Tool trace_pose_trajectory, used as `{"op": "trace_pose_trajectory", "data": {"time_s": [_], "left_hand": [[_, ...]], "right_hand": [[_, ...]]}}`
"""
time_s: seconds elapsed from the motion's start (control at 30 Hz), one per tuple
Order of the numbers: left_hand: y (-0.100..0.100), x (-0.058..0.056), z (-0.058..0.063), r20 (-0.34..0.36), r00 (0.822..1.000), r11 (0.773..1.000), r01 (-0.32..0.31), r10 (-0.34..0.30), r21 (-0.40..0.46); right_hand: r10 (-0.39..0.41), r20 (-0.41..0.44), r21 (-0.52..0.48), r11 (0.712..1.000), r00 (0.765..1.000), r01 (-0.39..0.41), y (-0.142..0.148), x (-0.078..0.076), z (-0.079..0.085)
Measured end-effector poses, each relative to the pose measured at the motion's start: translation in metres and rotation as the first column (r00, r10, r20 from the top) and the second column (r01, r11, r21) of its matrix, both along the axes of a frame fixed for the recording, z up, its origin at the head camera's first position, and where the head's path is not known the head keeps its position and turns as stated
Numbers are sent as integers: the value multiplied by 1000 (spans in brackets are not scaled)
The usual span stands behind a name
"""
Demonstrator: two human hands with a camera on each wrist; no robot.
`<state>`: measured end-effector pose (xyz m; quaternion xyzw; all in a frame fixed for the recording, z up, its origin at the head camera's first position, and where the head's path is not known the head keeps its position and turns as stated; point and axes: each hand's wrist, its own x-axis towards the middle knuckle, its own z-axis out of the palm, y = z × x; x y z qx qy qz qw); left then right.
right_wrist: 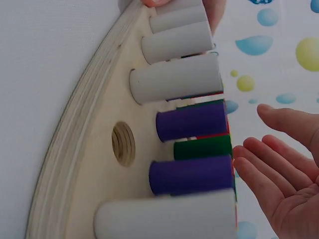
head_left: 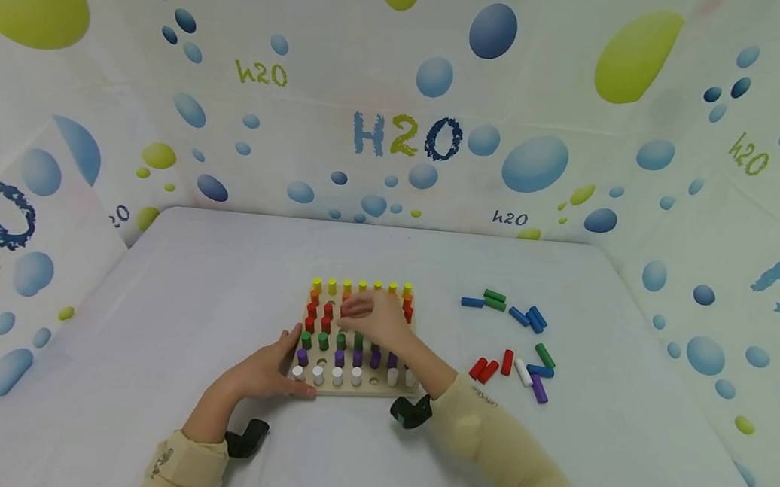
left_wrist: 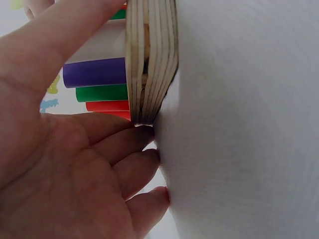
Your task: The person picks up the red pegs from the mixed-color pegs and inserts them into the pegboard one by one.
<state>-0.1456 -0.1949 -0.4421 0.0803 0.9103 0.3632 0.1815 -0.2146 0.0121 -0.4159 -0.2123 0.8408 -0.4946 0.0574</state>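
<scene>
A wooden pegboard stands on the table, holding rows of yellow, orange, red, green, purple and white pegs. My left hand holds the board's near left corner, the thumb along its front edge and the fingers at its left side. In the left wrist view, fingertips also touch the table. Over the red rows hovers my right hand, its thumb apart from the loosely bent fingers. The right wrist view shows nothing in that hand. It covers part of the orange and red rows.
Loose blue and green pegs lie to the board's right. Nearer me are loose red pegs, a white peg, a purple peg and others. An uncovered hole shows in the board's white row. Patterned cloth walls surround the table.
</scene>
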Motion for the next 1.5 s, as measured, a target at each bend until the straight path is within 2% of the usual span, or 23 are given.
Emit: {"op": "trace_pose_trajectory", "data": {"time_s": [0.27, 0.53, 0.63, 0.77, 0.87, 1.0, 1.33, 1.5], "left_hand": [[3, 3, -2, -5, 1000, 1000, -14, 14, -2], [7, 8, -2, -15, 1000, 1000, -23, 23, 2], [8, 9, 0, -14, 1000, 1000, -21, 21, 1], [9, 9, 0, -13, 1000, 1000, -22, 22, -3], [9, 8, -1, -12, 1000, 1000, -21, 21, -5], [10, 9, -1, -6, 1000, 1000, -27, 27, -8], [9, 9, -1, 3, 999, 999, -35, 35, -7], [10, 9, -1, -1, 999, 999, -32, 32, -11]], "right_hand": [[56, -7, -31, 998, 998, -56, 26, 3, 2], [57, 8, -31, 998, 998, -57, 58, 8, 2], [57, 25, -17, 998, 998, -57, 69, 18, 18], [23, 39, 24, 999, 999, -24, 89, 20, 21], [-14, 17, 45, 999, 1000, 13, 106, 12, 9], [-43, -2, 63, 997, 999, 43, 125, 13, 9], [-38, -11, 177, 983, 999, 40, 166, 21, -7], [-13, -58, 255, 967, 998, 27, 182, 24, -12]]}}
